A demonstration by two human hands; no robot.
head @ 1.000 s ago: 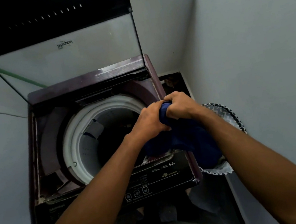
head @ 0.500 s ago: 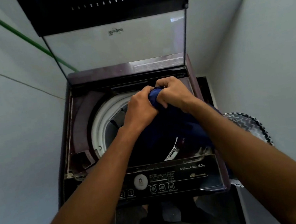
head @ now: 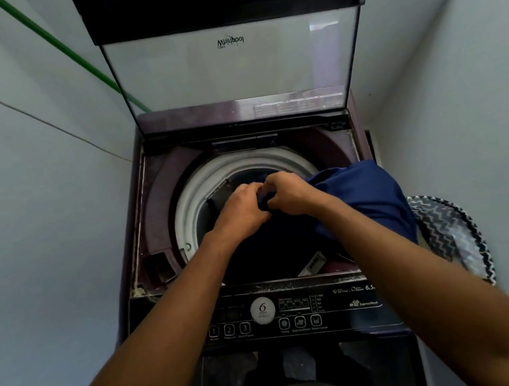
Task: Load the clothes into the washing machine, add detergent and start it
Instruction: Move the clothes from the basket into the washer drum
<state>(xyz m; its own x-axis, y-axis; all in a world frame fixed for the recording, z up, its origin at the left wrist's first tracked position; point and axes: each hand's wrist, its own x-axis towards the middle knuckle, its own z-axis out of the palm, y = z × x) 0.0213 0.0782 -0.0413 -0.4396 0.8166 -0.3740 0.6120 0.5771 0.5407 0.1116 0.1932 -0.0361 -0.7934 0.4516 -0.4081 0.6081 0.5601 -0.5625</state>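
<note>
A top-loading washing machine (head: 162,206) stands below me with its glass lid (head: 234,63) raised upright. The white drum rim (head: 189,209) rings the dark tub. My left hand (head: 239,211) and my right hand (head: 290,195) meet over the drum opening, both gripping one bunched end of a dark blue garment (head: 366,196). The rest of the garment drapes over the machine's right edge and down into the tub. A white label (head: 313,263) shows near the tub's front. The control panel (head: 298,315) with its round dial lies at the front.
A laundry basket (head: 450,229) with a zigzag-patterned lining stands to the right of the machine. Pale walls close in on the left and right. A green hose (head: 59,46) and a thin cable run along the left wall. A small open compartment (head: 159,270) sits at the machine's front left corner.
Both hands carried the blue garment from the basket side leftward over the drum and lowered it toward the opening. My view shifted to centre on the machine.
</note>
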